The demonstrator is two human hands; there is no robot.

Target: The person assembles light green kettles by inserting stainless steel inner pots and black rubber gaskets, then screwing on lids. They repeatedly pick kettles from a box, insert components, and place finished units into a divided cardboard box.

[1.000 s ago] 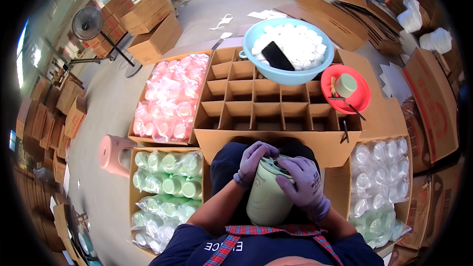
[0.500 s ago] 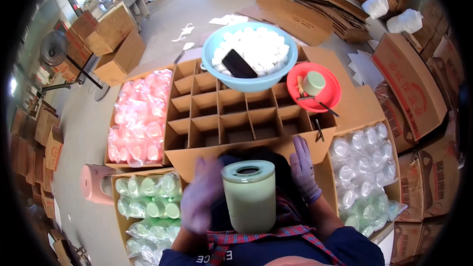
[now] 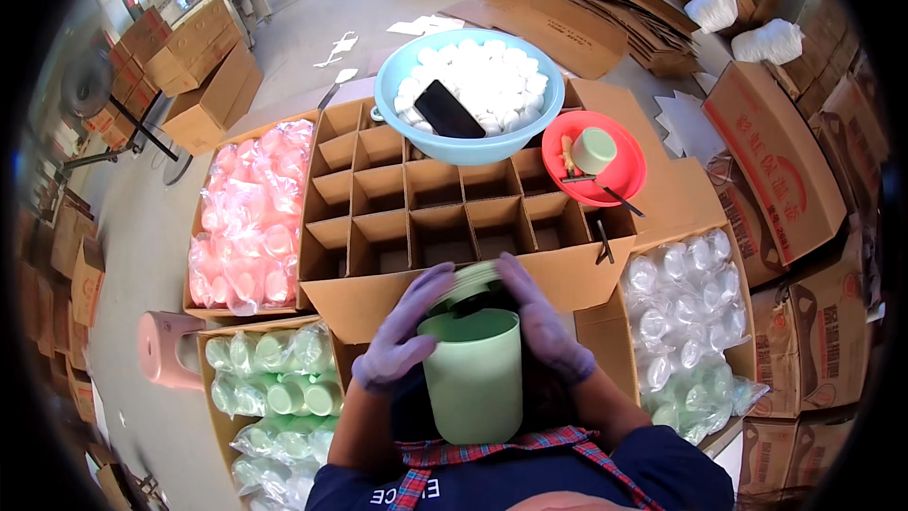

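Note:
A pale green cylindrical canister [image 3: 473, 383] stands upright in my lap, its wide mouth uncovered. Just above that mouth, a round green lid [image 3: 470, 278] with a ridged side is tilted up, its dark underside partly showing. My left hand [image 3: 402, 336], in a purple glove, grips the lid's left side with the thumb bent inward near the canister rim. On the opposite side my right hand [image 3: 547, 326], gloved the same, presses its fingers against the lid. The right thumb is hidden.
Before me stands a carton with cardboard dividers [image 3: 440, 227]. On it rest a blue basin [image 3: 473, 149] of white pieces with a black phone [image 3: 449, 110], and a red dish [image 3: 617, 166] with a green cup. Boxes of bagged pink [image 3: 248, 227], green [image 3: 284, 360] and clear [image 3: 676, 312] parts flank me.
Both hands have moved up and in from the canister's sides and taken hold of the lid. The lid has come off the canister and tilted upward.

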